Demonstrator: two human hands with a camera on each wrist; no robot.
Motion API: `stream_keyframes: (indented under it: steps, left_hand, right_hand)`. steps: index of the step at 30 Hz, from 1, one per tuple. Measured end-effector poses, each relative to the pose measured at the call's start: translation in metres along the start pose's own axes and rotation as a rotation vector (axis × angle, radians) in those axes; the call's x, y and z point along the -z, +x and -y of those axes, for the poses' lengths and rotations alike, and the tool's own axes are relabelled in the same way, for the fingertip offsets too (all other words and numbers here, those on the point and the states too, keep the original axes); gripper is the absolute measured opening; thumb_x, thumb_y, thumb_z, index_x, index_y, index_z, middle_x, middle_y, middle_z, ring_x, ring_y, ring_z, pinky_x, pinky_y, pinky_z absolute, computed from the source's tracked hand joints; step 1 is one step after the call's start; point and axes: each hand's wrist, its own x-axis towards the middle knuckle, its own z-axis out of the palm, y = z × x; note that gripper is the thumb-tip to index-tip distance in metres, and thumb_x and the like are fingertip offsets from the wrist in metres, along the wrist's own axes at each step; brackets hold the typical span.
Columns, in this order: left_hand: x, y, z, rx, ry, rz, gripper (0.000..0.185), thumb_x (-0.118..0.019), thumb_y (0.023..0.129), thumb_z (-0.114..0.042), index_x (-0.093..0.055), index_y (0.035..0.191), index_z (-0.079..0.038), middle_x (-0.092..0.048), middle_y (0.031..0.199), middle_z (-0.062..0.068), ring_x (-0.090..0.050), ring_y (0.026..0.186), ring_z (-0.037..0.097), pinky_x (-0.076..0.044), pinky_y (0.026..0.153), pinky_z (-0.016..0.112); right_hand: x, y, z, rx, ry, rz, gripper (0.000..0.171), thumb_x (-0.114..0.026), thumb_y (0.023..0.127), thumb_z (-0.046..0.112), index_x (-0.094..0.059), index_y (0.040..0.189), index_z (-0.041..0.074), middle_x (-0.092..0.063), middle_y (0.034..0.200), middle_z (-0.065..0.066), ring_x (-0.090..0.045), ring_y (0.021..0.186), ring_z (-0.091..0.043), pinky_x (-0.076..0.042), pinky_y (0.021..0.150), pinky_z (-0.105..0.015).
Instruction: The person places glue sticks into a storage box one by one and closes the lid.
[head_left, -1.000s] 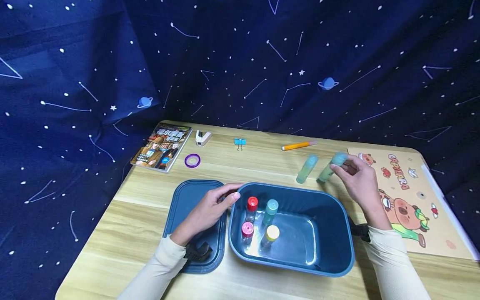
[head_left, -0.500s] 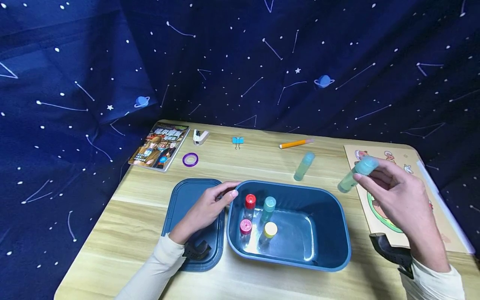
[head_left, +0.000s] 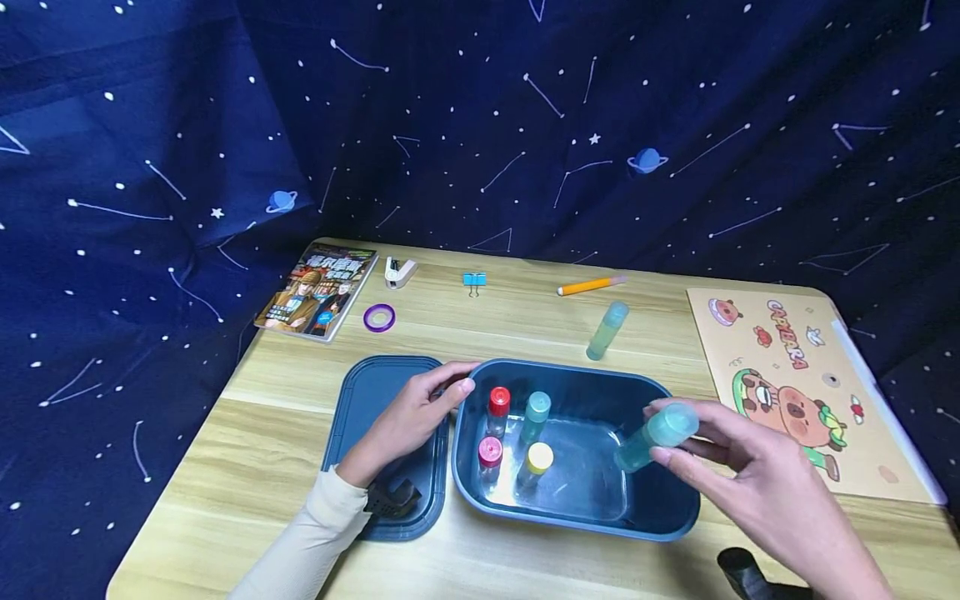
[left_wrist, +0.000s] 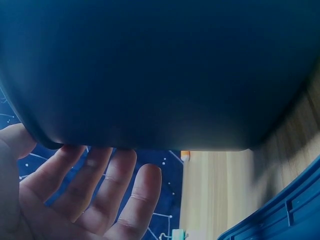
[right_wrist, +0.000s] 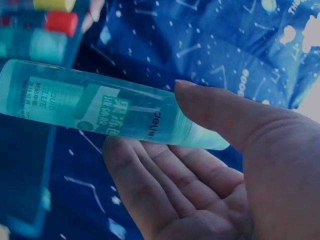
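My right hand [head_left: 667,443] pinches a translucent green glue tube [head_left: 651,435] between thumb and fingers, tilted over the right end of the dark blue bin [head_left: 678,508]. In the right wrist view the glue tube [right_wrist: 100,107] lies across my fingers [right_wrist: 145,185] under the thumb. Four small bottles stand at the bin's left end, with red [head_left: 498,401], teal [head_left: 537,407], pink [head_left: 490,452] and yellow [head_left: 539,457] caps. My left hand [head_left: 420,412] rests open against the bin's left wall [left_wrist: 150,75], its fingers [left_wrist: 100,185] straight. A second green glue tube [head_left: 607,331] lies on the table behind the bin.
The bin's lid [head_left: 375,392] lies flat under my left forearm. Along the back of the wooden table [head_left: 262,450] are a book [head_left: 318,292], stapler [head_left: 399,272], purple tape ring [head_left: 379,317], blue binder clip [head_left: 474,282] and orange pencil [head_left: 588,287]. A cartoon pad [head_left: 795,383] lies at right.
My right hand lifted the glue tube from the table near the pad, swung right, then carried it forward and left over the bin. The left hand stayed put.
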Motion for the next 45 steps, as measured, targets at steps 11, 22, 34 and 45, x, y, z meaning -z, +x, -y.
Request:
stream_keyframes:
  steps: [11, 22, 34, 45]
  left_hand:
    - [0.001, 0.001, 0.0, -0.017, 0.002, 0.0, 0.039, -0.053, 0.109, -0.03, -0.06, 0.146, -0.016, -0.062, 0.148, 0.008, -0.063, 0.111, 0.02, -0.052, 0.099, 0.035]
    - [0.0, 0.001, -0.002, -0.008, -0.009, 0.004, 0.039, -0.054, 0.109, -0.029, -0.061, 0.145, -0.015, -0.063, 0.145, 0.009, -0.063, 0.109, 0.02, -0.052, 0.098, 0.037]
    - [0.001, 0.001, 0.0, 0.001, -0.021, 0.003, 0.038, -0.054, 0.109, -0.027, -0.061, 0.144, -0.012, -0.069, 0.125, 0.012, -0.062, 0.092, 0.019, -0.052, 0.082, 0.028]
    - [0.0, 0.002, -0.001, -0.003, -0.028, 0.002, 0.037, -0.054, 0.109, -0.027, -0.062, 0.143, -0.013, -0.07, 0.125, 0.011, -0.061, 0.094, 0.02, -0.051, 0.085, 0.028]
  right_hand:
    - [-0.034, 0.019, -0.009, 0.011, 0.013, 0.157, 0.037, -0.084, 0.086, 0.011, -0.071, 0.119, 0.02, -0.076, 0.11, 0.002, -0.074, 0.098, -0.003, -0.061, 0.08, -0.023]
    - [-0.04, 0.045, -0.023, 0.011, 0.117, 0.392, 0.031, -0.079, 0.09, 0.005, -0.066, 0.118, 0.005, -0.071, 0.106, -0.005, -0.076, 0.099, -0.017, -0.062, 0.08, -0.03]
    - [-0.048, 0.059, -0.026, 0.023, 0.02, 0.533, 0.024, -0.078, 0.09, 0.003, -0.064, 0.108, 0.013, -0.067, 0.1, 0.0, -0.074, 0.098, -0.014, -0.062, 0.083, -0.034]
    - [-0.054, 0.063, -0.029, 0.012, -0.017, 0.496, 0.026, -0.08, 0.088, 0.001, -0.065, 0.108, 0.009, -0.068, 0.096, 0.0, -0.075, 0.094, -0.018, -0.063, 0.08, -0.035]
